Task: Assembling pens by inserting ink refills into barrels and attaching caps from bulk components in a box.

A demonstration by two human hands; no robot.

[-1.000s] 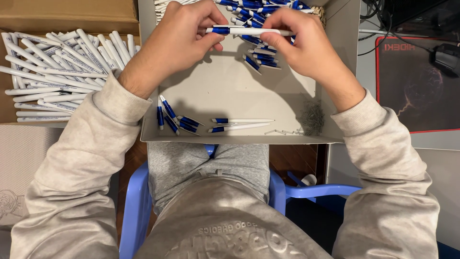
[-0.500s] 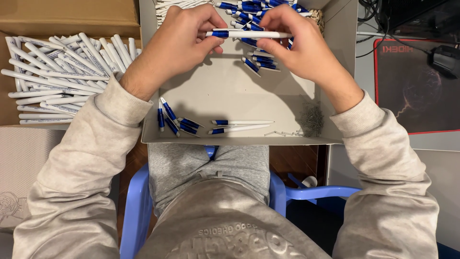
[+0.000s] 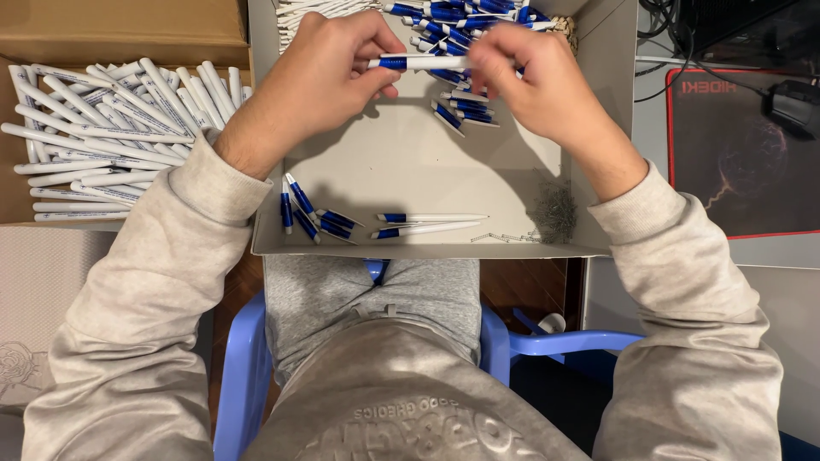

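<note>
Pen: a white pen (image 3: 423,62) with a blue grip, held above the grey tray (image 3: 410,171), between both sets of fingers.
Axis: long axis runs level, left to right; blue grip end toward the left hand.
Left hand (image 3: 329,72): fingers pinch the blue end.
Right hand (image 3: 534,81): fingers closed on the white end.
Beyond fingertips: pile of blue parts (image 3: 461,17).
Below wrists: 2 assembled pens (image 3: 431,224).

The person wears a light beige sweatshirt (image 3: 410,401) with ribbed cuffs and a raised tone-on-tone print across the chest, seemingly lettering. Grey sweatpants (image 3: 359,299) with a drawstring cover the lap. Both hands are bare.
</note>
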